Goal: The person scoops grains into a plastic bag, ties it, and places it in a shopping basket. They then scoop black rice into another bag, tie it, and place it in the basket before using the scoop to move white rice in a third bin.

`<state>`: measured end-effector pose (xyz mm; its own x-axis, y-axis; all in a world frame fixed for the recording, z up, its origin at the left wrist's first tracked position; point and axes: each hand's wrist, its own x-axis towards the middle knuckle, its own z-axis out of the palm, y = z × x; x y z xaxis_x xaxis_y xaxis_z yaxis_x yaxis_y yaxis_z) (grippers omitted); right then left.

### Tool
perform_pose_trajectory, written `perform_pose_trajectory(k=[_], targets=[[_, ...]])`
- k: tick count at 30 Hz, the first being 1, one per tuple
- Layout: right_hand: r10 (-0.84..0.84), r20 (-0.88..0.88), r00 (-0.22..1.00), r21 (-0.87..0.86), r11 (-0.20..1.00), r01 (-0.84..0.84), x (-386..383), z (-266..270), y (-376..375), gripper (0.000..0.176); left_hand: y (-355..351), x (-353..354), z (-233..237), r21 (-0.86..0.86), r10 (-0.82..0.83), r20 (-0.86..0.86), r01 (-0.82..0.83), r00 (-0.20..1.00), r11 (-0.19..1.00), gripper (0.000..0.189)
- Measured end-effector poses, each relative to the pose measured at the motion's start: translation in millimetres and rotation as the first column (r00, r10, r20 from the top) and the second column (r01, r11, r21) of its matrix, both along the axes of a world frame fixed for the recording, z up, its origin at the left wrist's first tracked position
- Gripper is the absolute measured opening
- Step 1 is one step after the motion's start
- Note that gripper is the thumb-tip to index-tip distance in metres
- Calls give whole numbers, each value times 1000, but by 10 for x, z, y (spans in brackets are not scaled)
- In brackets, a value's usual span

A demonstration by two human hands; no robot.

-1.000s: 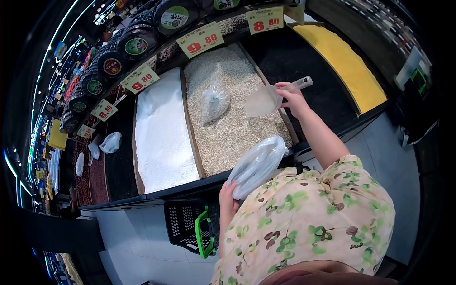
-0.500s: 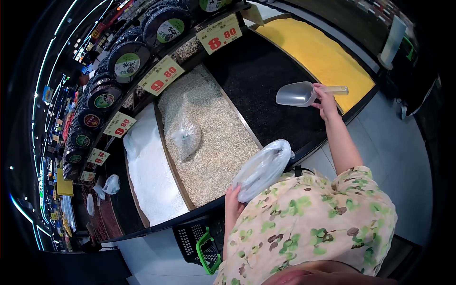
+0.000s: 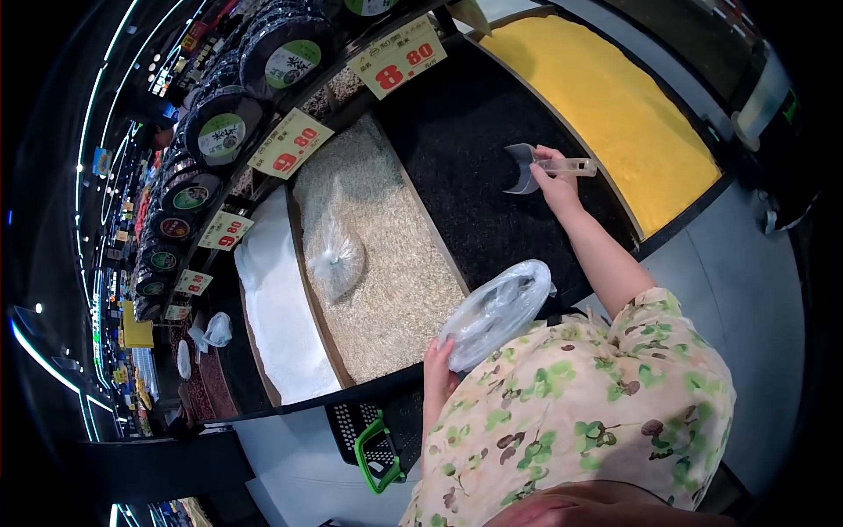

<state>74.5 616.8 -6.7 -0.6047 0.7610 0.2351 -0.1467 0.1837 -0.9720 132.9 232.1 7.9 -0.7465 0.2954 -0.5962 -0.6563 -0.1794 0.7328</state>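
My right hand (image 3: 556,183) is closed round a clear plastic scoop (image 3: 522,167), near where its handle meets the bowl. Much of the bowl is sunk in the black grain (image 3: 457,123), so its front is hidden. In my left hand (image 3: 438,369) is a thin, clear plastic bag (image 3: 499,314), its mouth spread towards the black grain. The bag hangs before my patterned shirt, at the bin's near edge. Left of the black grain, a tied bag of grain (image 3: 335,268) lies on a bed of pale grain (image 3: 395,303).
Yellow grain (image 3: 606,114) fills the bin at right, and a white product (image 3: 285,316) the one at left. Price signs (image 3: 399,60) and round dark packages (image 3: 219,132) line the back. A black basket with a green handle (image 3: 376,457) stands below the bins.
My right hand has moved left and pushed the scoop's bowl down into the black grain. My left hand still holds the bag, its mouth now wider. The view has shifted slightly.
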Motion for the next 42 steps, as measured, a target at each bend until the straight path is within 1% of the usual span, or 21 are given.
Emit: perform_pose_trajectory(k=[2, 5, 6, 8, 9, 13, 17, 19, 22, 23, 26, 27, 30, 32, 33, 34, 36, 37, 40, 41, 42], targets=[[13, -39, 999, 9, 1000, -13, -142, -101, 16, 30, 43, 22, -36, 19, 26, -5, -26, 1000, 999, 24], [41, -56, 998, -74, 996, -45, -206, -107, 48, 29, 94, 50, -69, 28, 72, -27, -71, 997, 997, 24], [50, -62, 997, -205, 977, -62, -201, -105, 63, 29, 92, 37, -121, 25, 83, -42, -82, 996, 996, 24], [60, -75, 995, -451, 888, -87, -165, -86, 91, 28, 80, 30, -183, 19, 94, -60, -93, 994, 995, 25], [42, -126, 991, -537, 837, -103, -143, -69, 100, 27, 87, 23, -177, 15, 95, -63, -94, 994, 995, 25], [16, -124, 992, -660, 746, -95, 6, -58, 193, 24, 46, -37, -297, -5, 89, -92, -89, 992, 996, 26], [-14, -253, 967, -777, 598, -195, 183, -65, 338, 23, 73, -163, -302, -54, 101, -116, -108, 988, 993, 27], [-12, -291, 957, -778, 585, -229, 242, -111, 420, 24, 29, -204, -352, -78, 83, -137, -94, 987, 993, 29], [7, -299, 954, -773, 584, -246, 330, -160, 482, 28, 29, -200, -342, -81, 136, -214, -156, 967, 984, 31], [18, -301, 953, -773, 581, -255, 357, -184, 512, 28, 45, -183, -306, -14, 169, -223, -177, 960, 984, 34], [34, -303, 952, -778, 568, -268, 388, -130, 562, 29, 110, -112, -191, -103, 190, -296, -229, 936, 968, 33], [42, -308, 950, -778, 564, -277, 403, -107, 574, 29, 151, -90, -179, -133, 229, -306, -280, 924, 951, 30], [86, -290, 953, -775, 564, -286, 472, -111, 584, 30, -73, -134, -582, -131, 194, -465, -284, 864, 950, 20], [111, -287, 951, -780, 549, -299, 505, -93, 560, 29, 7, -147, -467, -222, 173, -439, -293, 882, 930, 8], [132, -280, 951, -778, 549, -305, 532, -48, 519, 29, 26, -149, -400, -240, 159, -418, -277, 895, 930, 7], [153, -277, 949, -772, 552, -315, 550, 0, 483, 29, 49, -161, -332, -251, 145, -400, -261, 905, 932, 8], [173, -269, 948, -780, 538, -320, 568, 63, 397, 28, 183, -173, -209, -222, 168, -460, -296, 872, 929, 12], [200, -282, 939, -775, 529, -345, 582, 71, 366, 28, 157, -187, -238, -191, 157, -439, -262, 885, 946, 20], [271, -330, 904, -761, 491, -424, 649, 143, 271, 28, 264, -188, -60, -198, 83, -409, -178, 909, 964, 28], [306, -357, 883, -736, 490, -467, 669, 178, 215, 28, 241, -202, -99, -153, 48, -425, -124, 904, 980, 43], [320, -351, 880, -738, 484, -471, 675, 180, 178, 29, 266, -213, -83, -145, 25, -453, -101, 891, 984, 46]])
